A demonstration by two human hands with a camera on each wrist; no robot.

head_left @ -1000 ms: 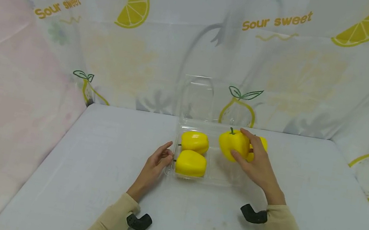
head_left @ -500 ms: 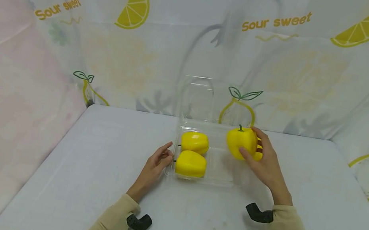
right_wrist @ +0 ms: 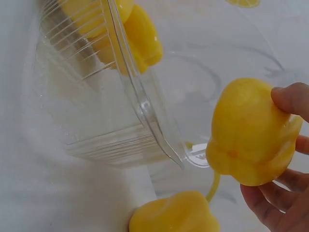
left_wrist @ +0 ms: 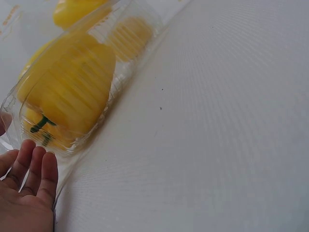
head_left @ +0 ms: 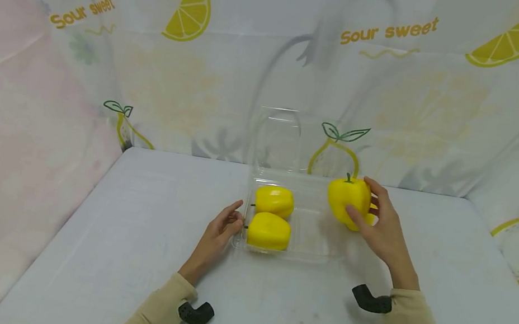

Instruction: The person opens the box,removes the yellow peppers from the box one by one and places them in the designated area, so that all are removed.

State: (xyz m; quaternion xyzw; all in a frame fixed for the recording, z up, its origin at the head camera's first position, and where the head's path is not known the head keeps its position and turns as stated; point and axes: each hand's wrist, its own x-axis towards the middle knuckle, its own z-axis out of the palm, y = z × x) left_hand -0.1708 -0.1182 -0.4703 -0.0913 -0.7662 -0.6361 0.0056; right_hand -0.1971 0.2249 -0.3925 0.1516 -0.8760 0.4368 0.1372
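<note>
My right hand [head_left: 386, 227] grips a yellow bell pepper [head_left: 346, 197], green stem up, thumb in front and fingers behind. It is above the right end of a clear plastic clamshell box [head_left: 311, 235]; in the right wrist view the held pepper [right_wrist: 251, 130] is apart from the box wall. Inside the box's left half lie two yellow bell peppers [head_left: 269, 230], stems pointing left. My left hand [head_left: 218, 232] is at the box's left end, its fingertips [left_wrist: 28, 145] touching or nearly touching the clear wall in the left wrist view.
Another yellow bell pepper [right_wrist: 174, 215] sits right of the box, mostly hidden behind my right hand in the head view. The box's clear lid [head_left: 278, 139] stands raised at the back. A lemon-print cloth [head_left: 253, 70] hangs behind the white table [head_left: 147, 257].
My right hand has carried its pepper rightward and slightly back, from over the box's middle to its right end. My left hand and the two boxed peppers have stayed put.
</note>
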